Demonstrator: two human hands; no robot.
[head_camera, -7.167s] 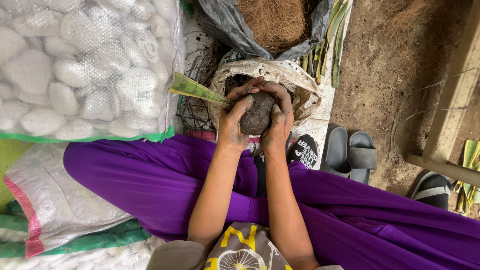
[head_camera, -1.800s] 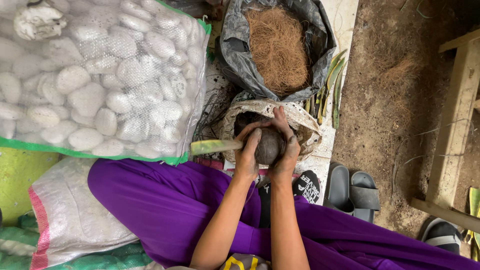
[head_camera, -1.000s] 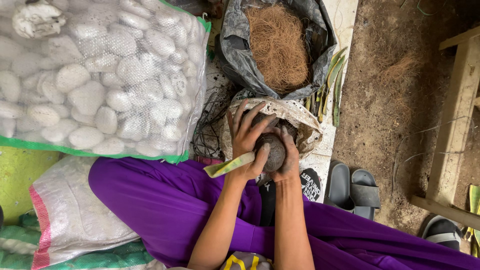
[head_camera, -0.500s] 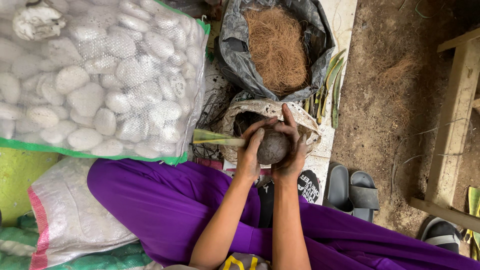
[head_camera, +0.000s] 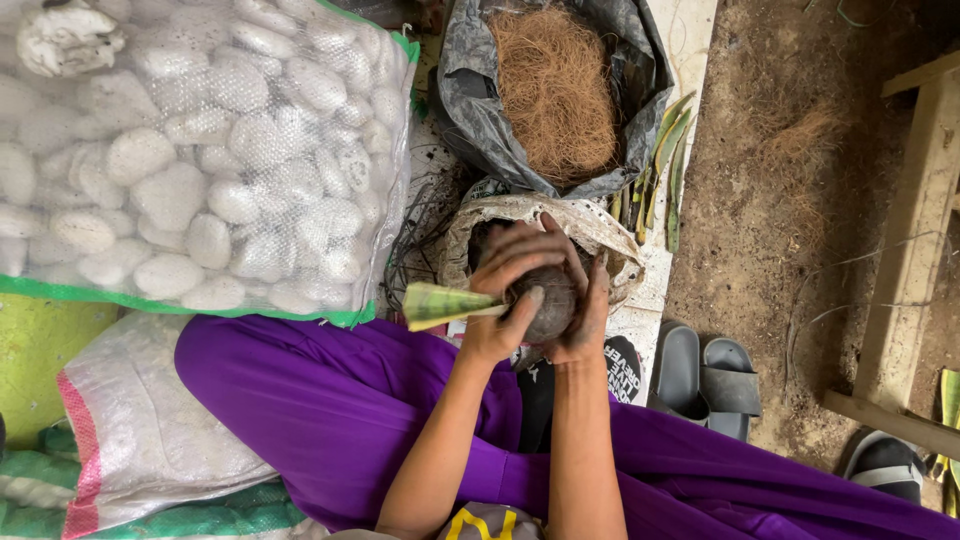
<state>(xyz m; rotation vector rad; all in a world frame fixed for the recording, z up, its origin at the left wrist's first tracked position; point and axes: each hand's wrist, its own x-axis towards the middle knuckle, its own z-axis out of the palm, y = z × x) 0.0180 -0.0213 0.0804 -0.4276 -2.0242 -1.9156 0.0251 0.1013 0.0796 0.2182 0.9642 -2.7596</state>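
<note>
Here, at the centre of the frame, our left hand (head_camera: 505, 305) has its fingers curled over a dark round ball (head_camera: 545, 300), thumb pressed on its near side, and a folded green leaf (head_camera: 445, 305) juts out to the left from under that hand. Our right hand (head_camera: 585, 315) cups the ball from the right, fingers closed round it, so both hands grip it together. The ball sits just above a white sack (head_camera: 590, 225) with its mouth rolled open. We judge that the ball is being pressed and shaped round the leaf's base; the next move seems to call for turning it in the palms with even pressure. Above, in the upper middle, a grey bag (head_camera: 470, 120) holds brown fibre (head_camera: 555, 90). A mesh sack (head_camera: 200, 150) of pale lumps fills the upper left. Grey sandals (head_camera: 705, 375) lie at right.
</note>
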